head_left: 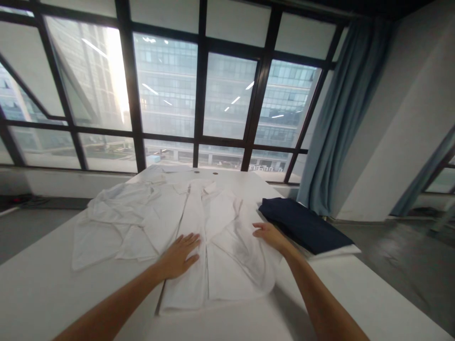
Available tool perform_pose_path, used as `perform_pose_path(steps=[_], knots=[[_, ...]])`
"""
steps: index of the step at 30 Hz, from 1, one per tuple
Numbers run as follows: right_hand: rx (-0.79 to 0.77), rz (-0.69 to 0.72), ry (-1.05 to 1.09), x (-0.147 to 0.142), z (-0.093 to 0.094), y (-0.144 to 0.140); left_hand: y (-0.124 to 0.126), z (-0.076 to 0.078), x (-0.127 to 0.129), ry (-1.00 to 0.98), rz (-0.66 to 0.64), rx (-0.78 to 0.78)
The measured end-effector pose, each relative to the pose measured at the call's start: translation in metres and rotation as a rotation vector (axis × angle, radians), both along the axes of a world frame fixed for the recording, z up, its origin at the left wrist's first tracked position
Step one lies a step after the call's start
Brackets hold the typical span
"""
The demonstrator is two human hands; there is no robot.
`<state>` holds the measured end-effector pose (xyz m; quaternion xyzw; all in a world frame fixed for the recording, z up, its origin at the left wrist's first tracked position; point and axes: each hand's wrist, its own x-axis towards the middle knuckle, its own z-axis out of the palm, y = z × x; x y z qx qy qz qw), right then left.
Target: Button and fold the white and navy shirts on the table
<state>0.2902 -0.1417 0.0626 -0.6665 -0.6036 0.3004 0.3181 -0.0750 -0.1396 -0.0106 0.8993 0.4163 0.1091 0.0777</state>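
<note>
You seem to be straightening the shirt [231, 270] on the worktop [42, 284], left hand [181, 255] spread flat on it, gripping nothing, right hand [269, 234] half-curled alongside, hold unclear, so next calls for steady pressure

Rests the left hand [181, 258] flat on a white collared shirt [221, 270] spread across the tabletop [359, 289], with the right hand [270, 236] at its lifted side. Has more white garments [117, 208] crumpled to the left, folded navy fabric [304, 225] to the right, and dark-framed windows [165, 90] beyond, beside a blue curtain [339, 123].
</note>
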Motion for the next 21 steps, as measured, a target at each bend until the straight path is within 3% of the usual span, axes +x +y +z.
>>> perform_pose_path(steps=[4, 10, 14, 21], knots=[[0.057, 0.124, -0.171, -0.065, 0.007, -0.003, -0.001, 0.002, 0.004, 0.025, 0.018, 0.008], [0.096, 0.329, -0.460, -0.139, -0.016, -0.014, -0.002, 0.002, 0.003, -0.006, 0.011, 0.031], [0.106, 0.359, -0.536, -0.149, -0.023, -0.020, -0.001, 0.000, 0.002, -0.043, 0.002, 0.036], [0.110, 0.357, -0.407, -0.150, -0.015, -0.023, -0.005, 0.002, 0.005, -0.075, 0.023, 0.027]])
